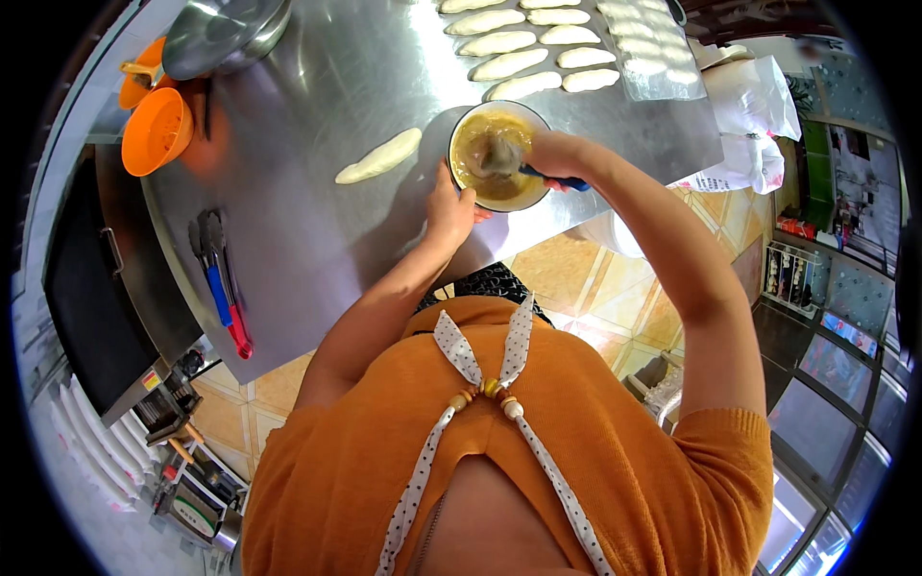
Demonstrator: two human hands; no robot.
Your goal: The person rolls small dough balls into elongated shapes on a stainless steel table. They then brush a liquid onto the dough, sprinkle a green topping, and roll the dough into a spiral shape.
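A round bowl [522, 200] with a pale wall and dark rim is held at the edge of the steel table. In it is a yellowish-brown liquid [477, 144]. My left hand [448, 206] is closed around the bowl's near left side, thumb toward the rim. My right hand [559, 158] grips a blue-handled stirring tool [573, 183]. The tool's greyish head dips into the liquid; it is blurred, so whisk or spoon is unclear. One long piece of dough [380, 157] lies alone on the table, left of the bowl.
Beyond the bowl lie rows of shaped dough pieces [506, 64] and a clear-covered batch [663, 72]. Two tongs [219, 278], blue and red handled, lie on the steel table [288, 221] at left. Orange bowls [154, 134] and a metal bowl [213, 43] stand far left; white bags [749, 106] are right.
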